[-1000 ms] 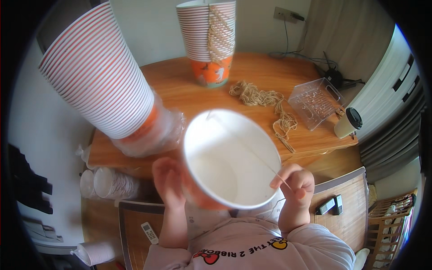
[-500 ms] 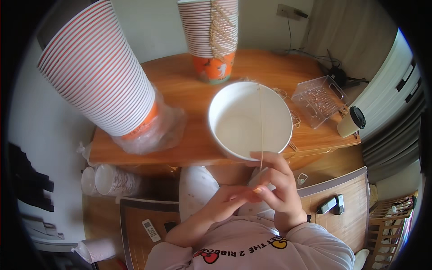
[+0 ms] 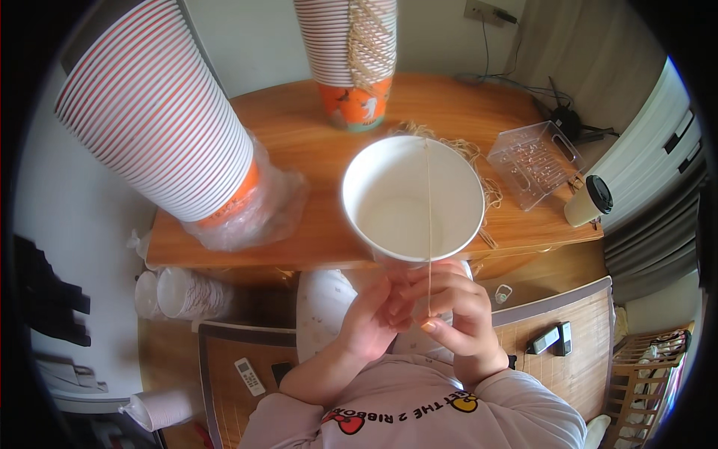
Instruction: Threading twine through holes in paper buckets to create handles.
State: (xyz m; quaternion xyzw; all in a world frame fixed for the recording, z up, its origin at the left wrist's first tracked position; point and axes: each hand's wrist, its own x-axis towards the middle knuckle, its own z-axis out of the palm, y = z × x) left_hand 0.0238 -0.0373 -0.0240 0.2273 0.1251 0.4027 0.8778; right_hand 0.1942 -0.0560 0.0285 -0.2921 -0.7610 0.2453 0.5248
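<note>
A large white paper bucket [image 3: 404,213] tilts toward me at the table's near edge, its round mouth and bare inside in sight. From its far rim a thin tan string [image 3: 429,187] runs straight across the mouth and over the near rim. My right hand [image 3: 460,310] pinches the string's near end between thumb and fingers, just below the bucket. Close beside it, my left hand [image 3: 372,322] has its fingers bent together at the bucket's near side. What those fingertips hold, if anything, is hidden. Loose tan strings [image 3: 471,153] lie behind and right of the bucket.
At left leans a tall bucket stack [image 3: 161,112] in clear plastic. Another stack [image 3: 351,45], strings draped over it, stands at the back. A clear plastic basket [image 3: 531,161] and a lidded cup [image 3: 587,202] sit at right. More buckets [image 3: 187,293] lie below the wooden table [image 3: 299,120].
My left hand has moved up and forward, its fingers now at the bucket's near side. My right hand still pinches the string, slightly lower. The view has shifted a little.
</note>
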